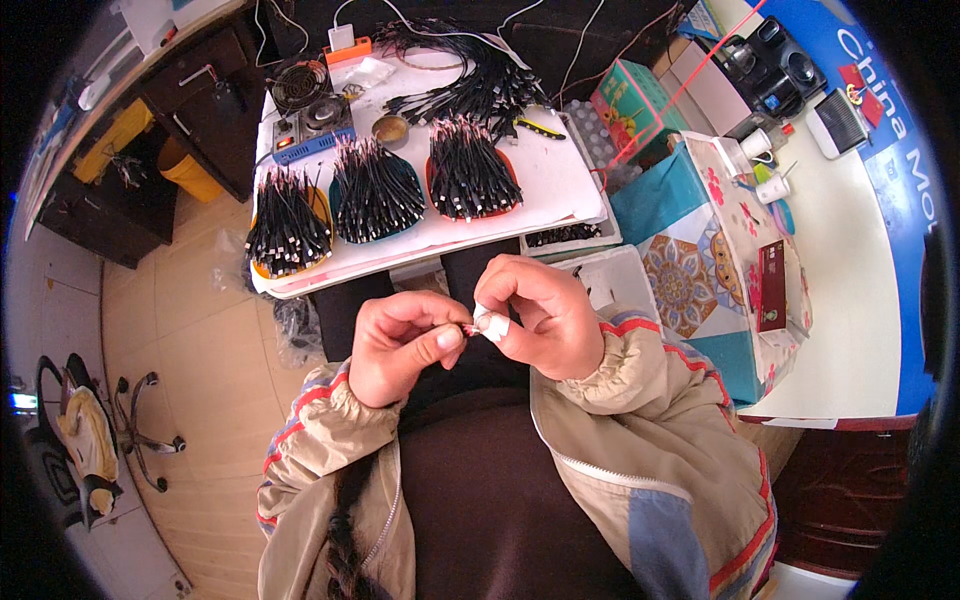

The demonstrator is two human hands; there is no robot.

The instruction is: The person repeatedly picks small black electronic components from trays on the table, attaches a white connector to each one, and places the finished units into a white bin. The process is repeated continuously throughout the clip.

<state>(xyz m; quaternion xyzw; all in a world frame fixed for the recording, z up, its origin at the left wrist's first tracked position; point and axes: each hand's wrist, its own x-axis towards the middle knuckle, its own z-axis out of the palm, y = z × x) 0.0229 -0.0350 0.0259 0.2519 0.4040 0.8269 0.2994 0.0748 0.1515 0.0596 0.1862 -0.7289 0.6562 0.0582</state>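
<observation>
Pinching a thin wire end (469,329) at the dial's centre, the left hand (404,347) and right hand (545,315) seem mid-piece, with black cable bundles (376,188) from ten to twelve o'clock and loose cables (478,92) beyond, which are finished being unclear.

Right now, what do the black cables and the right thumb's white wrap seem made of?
Black cables: probably plastic or rubber, faintly glossy, judging by smooth slender strands. White wrap: perhaps cloth or paper tape, matte, closely fitted; too small to confirm.

Two hands (405,348), three tray-held cable bundles (470,175), one fan (300,88), one orange power strip (352,50)
</observation>
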